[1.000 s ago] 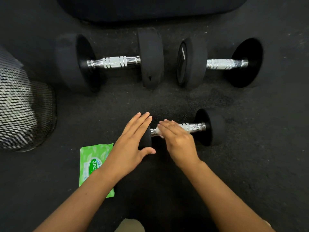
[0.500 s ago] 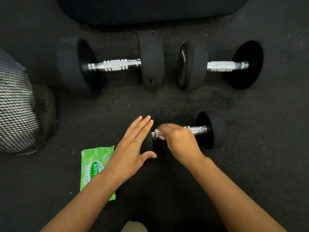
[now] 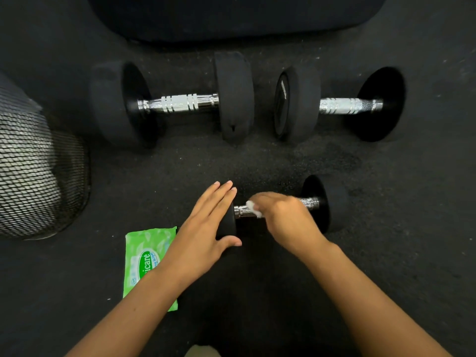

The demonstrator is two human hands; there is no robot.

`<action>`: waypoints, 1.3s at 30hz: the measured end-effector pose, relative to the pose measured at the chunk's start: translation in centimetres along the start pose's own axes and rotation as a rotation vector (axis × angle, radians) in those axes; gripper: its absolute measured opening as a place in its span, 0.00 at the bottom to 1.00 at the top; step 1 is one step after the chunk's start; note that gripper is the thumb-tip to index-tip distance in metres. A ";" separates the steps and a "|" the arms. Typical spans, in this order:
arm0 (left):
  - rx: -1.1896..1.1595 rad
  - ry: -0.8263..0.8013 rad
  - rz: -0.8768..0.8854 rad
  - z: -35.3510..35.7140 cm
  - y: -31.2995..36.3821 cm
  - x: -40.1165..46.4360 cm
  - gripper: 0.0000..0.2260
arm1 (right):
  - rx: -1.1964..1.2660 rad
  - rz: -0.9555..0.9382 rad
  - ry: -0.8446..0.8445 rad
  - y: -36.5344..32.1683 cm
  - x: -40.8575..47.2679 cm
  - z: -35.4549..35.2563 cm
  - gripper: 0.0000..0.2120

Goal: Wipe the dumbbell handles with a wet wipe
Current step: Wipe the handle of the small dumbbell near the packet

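My left hand lies flat, steadying the small dumbbell on the floor. My right hand wraps its handle, apparently clutching the wet wipe. Mid-wipe; next, slide toward the bare far end.

Two bare forearms enter from bottom edge, no sleeves visible. Left hand and right hand bare: no gloves, rings, watch or wristband. Fingernails short, unpainted. Small patch of pale beige garment shows at bottom centre between forearms; kind of garment cannot be told.
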State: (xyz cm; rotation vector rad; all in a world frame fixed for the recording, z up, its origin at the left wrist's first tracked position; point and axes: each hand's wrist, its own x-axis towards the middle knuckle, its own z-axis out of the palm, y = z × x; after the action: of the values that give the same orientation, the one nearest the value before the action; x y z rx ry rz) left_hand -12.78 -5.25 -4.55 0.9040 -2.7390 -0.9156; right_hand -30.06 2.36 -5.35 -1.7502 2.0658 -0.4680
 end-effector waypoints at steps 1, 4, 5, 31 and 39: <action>0.001 0.002 0.002 0.0 0.0 0.0 0.41 | 0.000 0.043 0.018 0.4 0.3 -0.1 0.17; 0.009 0.011 0.010 -0.1 -0.2 0.3 0.41 | -0.030 0.057 0.091 -0.6 0.4 0.9 0.06; 0.013 0.008 0.010 -0.1 -0.3 0.3 0.41 | -0.036 0.017 0.104 -1.0 -0.3 1.5 0.09; -0.089 0.310 0.095 1.6 5.0 0.8 0.15 | 0.472 -0.037 0.506 -1.1 -4.9 -1.2 0.14; 0.362 0.203 0.136 3.6 5.1 2.6 0.15 | 0.071 0.240 0.548 4.3 -5.1 -3.1 0.18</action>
State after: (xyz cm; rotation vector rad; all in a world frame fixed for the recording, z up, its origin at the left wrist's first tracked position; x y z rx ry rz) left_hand -18.51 -1.66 -4.69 0.7948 -2.7874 -0.2902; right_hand -34.50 8.09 -4.37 -1.4116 2.5442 -1.0203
